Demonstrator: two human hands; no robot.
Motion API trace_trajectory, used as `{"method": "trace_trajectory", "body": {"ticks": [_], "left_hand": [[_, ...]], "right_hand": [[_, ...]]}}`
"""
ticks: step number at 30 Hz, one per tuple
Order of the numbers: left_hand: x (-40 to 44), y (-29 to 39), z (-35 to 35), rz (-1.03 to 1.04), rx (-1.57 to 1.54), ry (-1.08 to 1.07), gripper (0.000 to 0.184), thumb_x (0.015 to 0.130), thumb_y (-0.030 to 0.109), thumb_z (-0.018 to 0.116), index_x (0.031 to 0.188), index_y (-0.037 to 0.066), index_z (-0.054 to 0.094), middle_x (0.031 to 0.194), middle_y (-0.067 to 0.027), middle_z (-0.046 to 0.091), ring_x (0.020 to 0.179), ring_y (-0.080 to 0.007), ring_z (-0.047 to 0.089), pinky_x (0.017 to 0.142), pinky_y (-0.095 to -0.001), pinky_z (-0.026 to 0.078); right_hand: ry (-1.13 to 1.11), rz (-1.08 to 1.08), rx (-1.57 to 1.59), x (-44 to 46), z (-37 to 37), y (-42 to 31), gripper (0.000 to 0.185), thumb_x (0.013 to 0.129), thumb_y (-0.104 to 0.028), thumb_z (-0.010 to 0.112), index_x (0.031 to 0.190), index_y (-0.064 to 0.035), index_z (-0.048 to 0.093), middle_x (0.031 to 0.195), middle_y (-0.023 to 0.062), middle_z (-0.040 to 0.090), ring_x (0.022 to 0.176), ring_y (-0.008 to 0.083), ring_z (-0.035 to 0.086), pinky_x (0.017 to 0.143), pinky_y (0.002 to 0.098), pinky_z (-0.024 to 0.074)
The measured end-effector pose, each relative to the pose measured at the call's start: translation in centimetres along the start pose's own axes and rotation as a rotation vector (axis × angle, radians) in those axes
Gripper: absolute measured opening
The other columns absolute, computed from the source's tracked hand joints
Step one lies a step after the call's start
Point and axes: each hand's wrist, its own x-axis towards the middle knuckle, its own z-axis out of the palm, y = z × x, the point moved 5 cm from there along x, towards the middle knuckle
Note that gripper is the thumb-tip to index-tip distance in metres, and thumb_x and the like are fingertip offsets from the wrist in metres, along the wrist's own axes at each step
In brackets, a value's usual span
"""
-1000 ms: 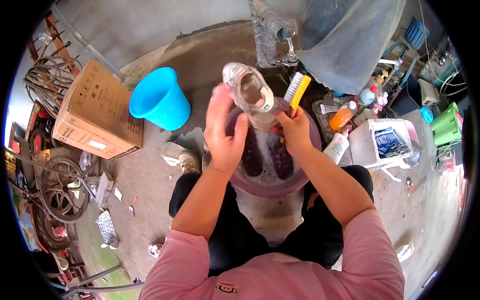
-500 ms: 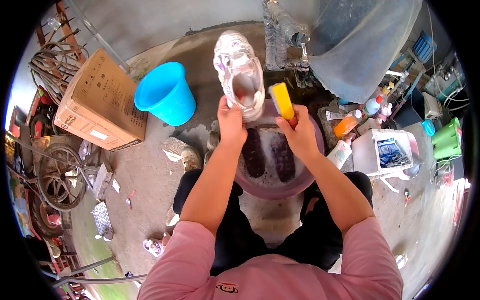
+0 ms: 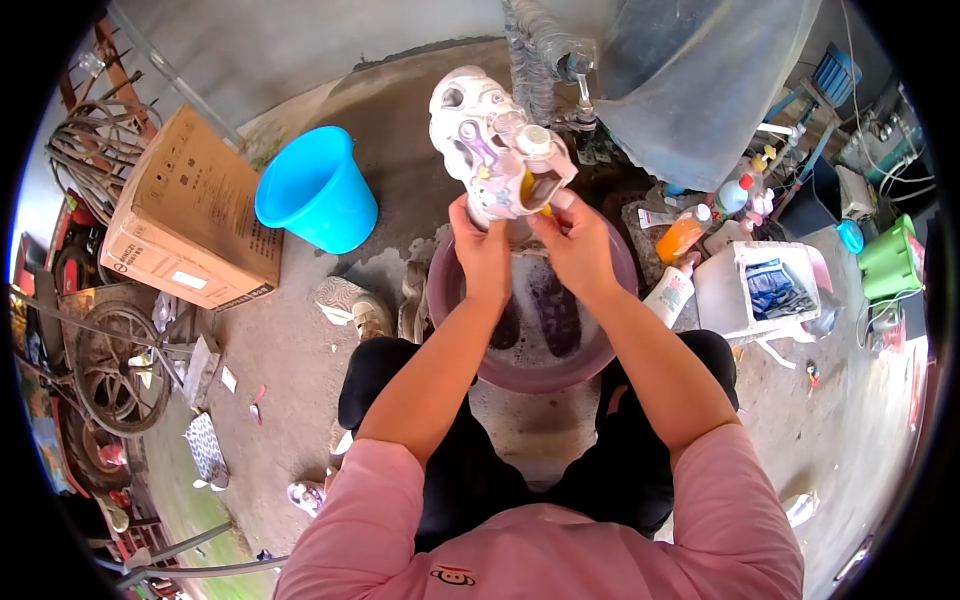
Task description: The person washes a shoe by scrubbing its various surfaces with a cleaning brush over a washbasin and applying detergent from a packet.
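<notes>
Near the top centre, the pale shoe looks smooth, with moulded white and lilac pieces over its upper, and the sliver of yellow brush in its opening is plain plastic. Below it I see a mauve plastic basin with a smooth rim. Over at upper left, the bucket is smooth blue plastic, beside a matt brown cardboard box. Cloudy plastic sheeting hangs wrinkled at upper right. The concrete floor is matt and rough; the pink shirt at the bottom is soft, matt cloth.
</notes>
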Motion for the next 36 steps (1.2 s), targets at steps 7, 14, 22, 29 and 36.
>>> {"method": "trace_trajectory", "body": {"ticks": [7,14,22,29,36], "left_hand": [[3.2,0.0,-4.1,-0.177,-0.195,0.250,0.029,0.084,0.012,0.057,0.110,0.008,0.043,0.101,-0.0107,0.055,0.080,-0.0202,0.060,0.066,-0.0320,0.052],[2.5,-0.7,-3.6,-0.651,-0.413,0.308,0.038,0.083,0.036,0.058,0.114,0.016,0.047,0.102,0.0005,0.057,0.092,-0.0171,0.055,0.075,-0.0308,0.047],[-0.4,-0.3,-0.2,-0.558,-0.214,0.171,0.024,0.086,0.030,0.055,0.106,0.017,0.053,0.094,0.0039,0.059,0.092,-0.0119,0.055,0.071,-0.0313,0.046],[3.4,-0.8,-4.0,-0.365,-0.248,0.311,0.023,0.089,0.022,0.049,0.110,0.015,0.048,0.098,-0.0031,0.058,0.082,-0.0167,0.060,0.060,-0.0318,0.052],[0.3,-1.7,-2.1,-0.306,-0.146,0.256,0.032,0.084,0.022,0.058,0.113,0.018,0.044,0.104,-0.0016,0.056,0.087,-0.0178,0.060,0.061,-0.0306,0.052]], "right_hand": [[-0.326,0.172,-0.231,-3.1,1.6,-0.2,0.035,0.081,-0.014,0.060,0.116,-0.0092,0.055,0.066,0.0100,0.054,0.055,0.0140,0.048,0.056,0.0271,0.0420],[-0.171,-0.029,-0.232,-3.7,0.1,-3.7,0.044,0.082,-0.015,0.057,0.125,-0.0152,0.047,0.070,0.0123,0.056,0.054,0.0173,0.050,0.055,0.0258,0.0428],[-0.078,-0.023,-0.454,0.0,-0.2,-2.7,0.038,0.082,-0.020,0.057,0.120,-0.0194,0.052,0.072,0.0163,0.060,0.057,0.0281,0.058,0.052,0.0323,0.0440],[-0.217,0.043,-0.304,-4.3,2.6,-1.3,0.037,0.084,-0.018,0.055,0.121,-0.0131,0.051,0.075,0.0204,0.059,0.062,0.0283,0.060,0.058,0.0329,0.0454],[-0.112,0.234,-0.164,-1.8,1.4,0.7,0.038,0.086,-0.019,0.054,0.123,-0.0098,0.049,0.077,0.0089,0.060,0.060,0.0054,0.043,0.057,0.0227,0.0404]]}}
